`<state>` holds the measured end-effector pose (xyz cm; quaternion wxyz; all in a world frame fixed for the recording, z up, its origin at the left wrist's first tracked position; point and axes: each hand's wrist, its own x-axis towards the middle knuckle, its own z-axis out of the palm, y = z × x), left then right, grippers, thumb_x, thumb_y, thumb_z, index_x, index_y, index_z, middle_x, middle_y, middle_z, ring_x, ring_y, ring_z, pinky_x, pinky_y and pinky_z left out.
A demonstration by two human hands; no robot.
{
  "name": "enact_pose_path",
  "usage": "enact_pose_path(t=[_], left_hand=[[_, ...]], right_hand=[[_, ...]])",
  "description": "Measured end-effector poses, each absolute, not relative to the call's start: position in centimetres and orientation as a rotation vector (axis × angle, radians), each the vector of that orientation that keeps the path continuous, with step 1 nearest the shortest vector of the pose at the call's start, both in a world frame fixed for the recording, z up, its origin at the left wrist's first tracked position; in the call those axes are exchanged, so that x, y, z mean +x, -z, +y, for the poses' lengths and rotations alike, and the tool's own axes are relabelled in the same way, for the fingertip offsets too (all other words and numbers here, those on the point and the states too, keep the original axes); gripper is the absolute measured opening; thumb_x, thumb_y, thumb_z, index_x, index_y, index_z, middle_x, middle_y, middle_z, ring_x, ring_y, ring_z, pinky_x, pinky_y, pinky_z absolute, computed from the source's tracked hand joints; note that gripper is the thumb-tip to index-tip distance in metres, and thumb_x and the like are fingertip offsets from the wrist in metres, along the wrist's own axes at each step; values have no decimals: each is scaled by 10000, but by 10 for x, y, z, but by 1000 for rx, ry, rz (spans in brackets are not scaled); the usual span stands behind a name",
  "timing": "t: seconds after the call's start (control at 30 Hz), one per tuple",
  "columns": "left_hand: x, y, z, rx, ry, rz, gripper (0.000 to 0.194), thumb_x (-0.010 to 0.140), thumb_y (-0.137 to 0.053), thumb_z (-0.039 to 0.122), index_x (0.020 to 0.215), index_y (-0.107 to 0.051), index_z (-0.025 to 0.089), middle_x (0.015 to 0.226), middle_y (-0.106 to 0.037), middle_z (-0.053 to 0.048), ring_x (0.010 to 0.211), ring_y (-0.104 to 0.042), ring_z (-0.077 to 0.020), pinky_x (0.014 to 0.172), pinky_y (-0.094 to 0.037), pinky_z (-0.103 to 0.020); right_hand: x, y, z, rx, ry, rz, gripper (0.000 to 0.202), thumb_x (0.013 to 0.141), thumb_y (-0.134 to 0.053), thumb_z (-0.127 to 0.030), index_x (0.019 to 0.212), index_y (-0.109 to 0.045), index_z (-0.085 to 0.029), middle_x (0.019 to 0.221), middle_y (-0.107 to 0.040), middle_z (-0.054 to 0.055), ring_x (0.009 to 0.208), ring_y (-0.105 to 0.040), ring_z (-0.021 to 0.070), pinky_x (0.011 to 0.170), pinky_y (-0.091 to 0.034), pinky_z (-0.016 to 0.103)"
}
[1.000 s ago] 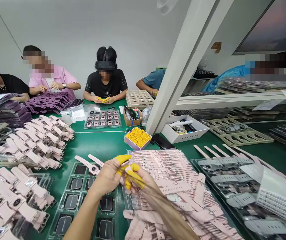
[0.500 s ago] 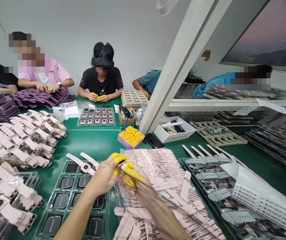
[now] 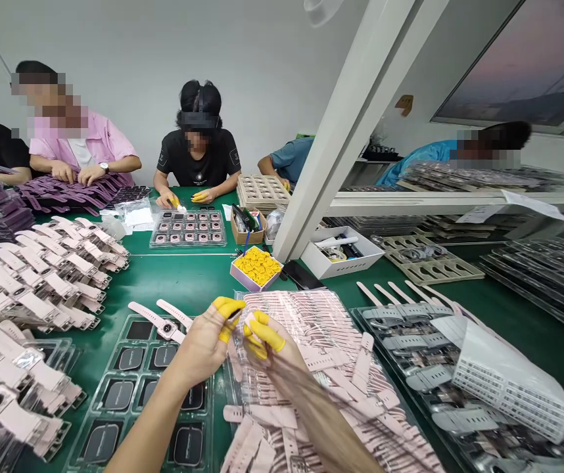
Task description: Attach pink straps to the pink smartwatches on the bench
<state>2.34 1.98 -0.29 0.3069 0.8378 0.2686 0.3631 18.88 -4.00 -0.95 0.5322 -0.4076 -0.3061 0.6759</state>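
Observation:
My left hand (image 3: 207, 341), with yellow finger cots on its fingertips, pinches a small dark watch body (image 3: 234, 316). Close beside it, my right hand (image 3: 273, 343), also in yellow cots, has its fingers closed on a pink watch strap, mostly hidden by the fingers. Below both hands spreads a pile of pink watch straps (image 3: 306, 322), partly under clear plastic. A clear tray (image 3: 137, 338) to the left holds square dark watch faces in its compartments. Two pink-strapped watches (image 3: 166, 327) lie across its far edge.
Stacked pink watches (image 3: 30, 289) fill the left side. A box of yellow finger cots (image 3: 257, 268) stands ahead, near a white box (image 3: 344, 253) and a slanted white post (image 3: 331, 144). Grey straps in a tray (image 3: 420, 348) lie right, under a printed sheet (image 3: 513, 387). Co-workers sit opposite.
My hands stay close together, with the right fingers shifted slightly around the strap. The view has moved slightly. Across the table, a co-worker's hands have parted, one reaching to the tray.

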Motion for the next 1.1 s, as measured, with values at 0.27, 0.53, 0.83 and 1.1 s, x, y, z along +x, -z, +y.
enact_pose_path(t=[0.27, 0.53, 0.83, 1.1], left_hand=[[23, 1, 20, 2266, -881, 649, 614, 906, -428, 21, 1453, -553, 271, 1355, -657, -89, 1258, -635, -240, 1109, -527, -421], [28, 3, 17, 2236, -920, 704, 582, 941, -426, 48, 1462, -553, 275, 1344, -659, -98, 1246, -644, -245, 1087, -544, -417], [22, -9, 15, 2299, -709, 692, 475, 1047, -411, 211, 1509, -511, 255, 1385, -599, -122, 1272, -606, -267, 1124, -519, -445], [20, -10, 17, 2479, -660, 746, 363, 1003, -488, 218, 1332, -640, 241, 1171, -670, -98, 1131, -646, -269, 1065, -543, -440]], right_hand=[[184, 10, -42, -970, -1639, -758, 407, 798, -747, -587, 818, -567, -222, 510, -387, -72, 450, -247, 91, 460, -179, 272], [181, 12, -41, -972, -1627, -718, 410, 797, -732, -603, 823, -549, -237, 496, -367, -87, 432, -216, 89, 444, -186, 273], [186, 13, -39, -982, -1626, -657, 397, 791, -746, -538, 784, -474, -249, 516, -308, -104, 441, -183, 80, 446, -142, 263], [186, 15, -40, -1009, -1673, -731, 390, 828, -727, -542, 788, -488, -236, 504, -329, -104, 450, -189, 79, 462, -141, 268]])
